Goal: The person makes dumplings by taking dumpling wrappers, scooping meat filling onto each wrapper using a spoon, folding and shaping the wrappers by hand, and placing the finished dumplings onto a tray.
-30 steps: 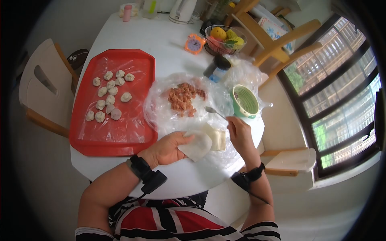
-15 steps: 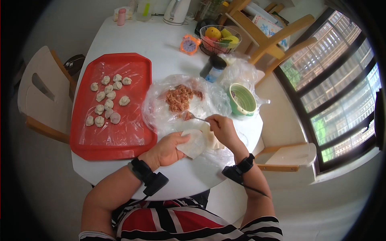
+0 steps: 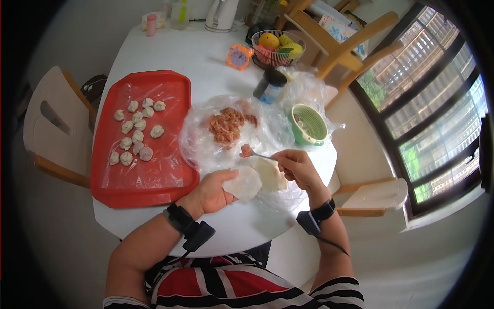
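Note:
Between the thumb and fingers of my left hand (image 3: 210,192) lies a thin pale dumpling wrapper (image 3: 243,184), held out flat over the table. My right hand (image 3: 298,167) grips a metal spoon (image 3: 262,155) with a lump of pinkish minced meat (image 3: 246,150) on its tip, raised above the wrapper's far edge. Beyond it, a larger heap of minced meat (image 3: 226,126) sits on a clear plastic bag (image 3: 267,126). A stack of wrappers (image 3: 272,174) rests in plastic beneath my right hand. Several folded dumplings (image 3: 137,117) lie on the film-lined red tray (image 3: 145,198) at left.
A green strainer basket (image 3: 309,125) and a dark-lidded jar (image 3: 269,86) stand right of the meat. Farther back are an orange clock (image 3: 239,56), a wire fruit basket (image 3: 278,49) and a white kettle (image 3: 221,15). Chairs (image 3: 49,123) border the white table (image 3: 206,56).
My right hand has lifted the spoon off the plastic and drawn it slightly right, with meat on its tip. My left hand still holds the wrapper, now turned a little flatter.

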### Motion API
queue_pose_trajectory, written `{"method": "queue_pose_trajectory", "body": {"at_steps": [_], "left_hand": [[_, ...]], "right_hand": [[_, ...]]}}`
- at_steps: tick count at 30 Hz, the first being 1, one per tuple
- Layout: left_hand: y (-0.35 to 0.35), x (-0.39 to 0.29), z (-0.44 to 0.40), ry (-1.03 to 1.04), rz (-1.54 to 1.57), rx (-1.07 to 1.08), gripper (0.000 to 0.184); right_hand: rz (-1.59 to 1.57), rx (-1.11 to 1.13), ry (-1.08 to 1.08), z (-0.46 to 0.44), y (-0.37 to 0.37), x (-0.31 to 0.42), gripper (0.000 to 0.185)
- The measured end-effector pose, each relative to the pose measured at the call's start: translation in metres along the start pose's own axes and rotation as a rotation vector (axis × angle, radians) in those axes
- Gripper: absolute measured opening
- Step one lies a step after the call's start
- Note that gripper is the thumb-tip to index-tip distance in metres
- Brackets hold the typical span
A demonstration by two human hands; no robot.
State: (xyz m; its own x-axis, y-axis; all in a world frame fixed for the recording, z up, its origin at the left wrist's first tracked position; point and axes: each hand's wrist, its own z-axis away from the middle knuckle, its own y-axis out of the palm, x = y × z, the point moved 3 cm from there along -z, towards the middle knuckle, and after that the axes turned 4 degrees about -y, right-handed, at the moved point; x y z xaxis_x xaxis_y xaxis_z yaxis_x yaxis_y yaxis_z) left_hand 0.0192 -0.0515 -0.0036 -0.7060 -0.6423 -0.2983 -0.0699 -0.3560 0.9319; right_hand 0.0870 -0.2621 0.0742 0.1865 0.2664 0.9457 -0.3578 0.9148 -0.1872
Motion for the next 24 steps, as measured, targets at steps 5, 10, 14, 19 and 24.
{"method": "queue_pose_trajectory", "body": {"at_steps": [5, 10, 14, 19, 24], "left_hand": [[0.002, -0.006, 0.003, 0.082, 0.071, -0.052, 0.044], [0.005, -0.01, 0.005, 0.081, 0.128, -0.072, 0.045], [0.006, -0.013, 0.005, 0.091, 0.17, -0.006, 0.045], [0.006, -0.013, 0.005, 0.107, 0.21, -0.031, 0.045], [0.01, -0.014, 0.007, 0.12, 0.194, -0.033, 0.046]], "right_hand": [[0.205, -0.006, -0.181, 0.026, 0.007, 0.011, 0.018], [0.638, -0.147, -0.696, 0.045, 0.03, 0.008, 0.019], [1.023, -0.191, -1.122, 0.053, 0.035, 0.005, 0.038], [1.096, -0.19, -1.223, 0.059, 0.039, -0.001, 0.041], [0.852, -0.33, -1.137, 0.064, 0.036, 0.002, 0.034]]}}
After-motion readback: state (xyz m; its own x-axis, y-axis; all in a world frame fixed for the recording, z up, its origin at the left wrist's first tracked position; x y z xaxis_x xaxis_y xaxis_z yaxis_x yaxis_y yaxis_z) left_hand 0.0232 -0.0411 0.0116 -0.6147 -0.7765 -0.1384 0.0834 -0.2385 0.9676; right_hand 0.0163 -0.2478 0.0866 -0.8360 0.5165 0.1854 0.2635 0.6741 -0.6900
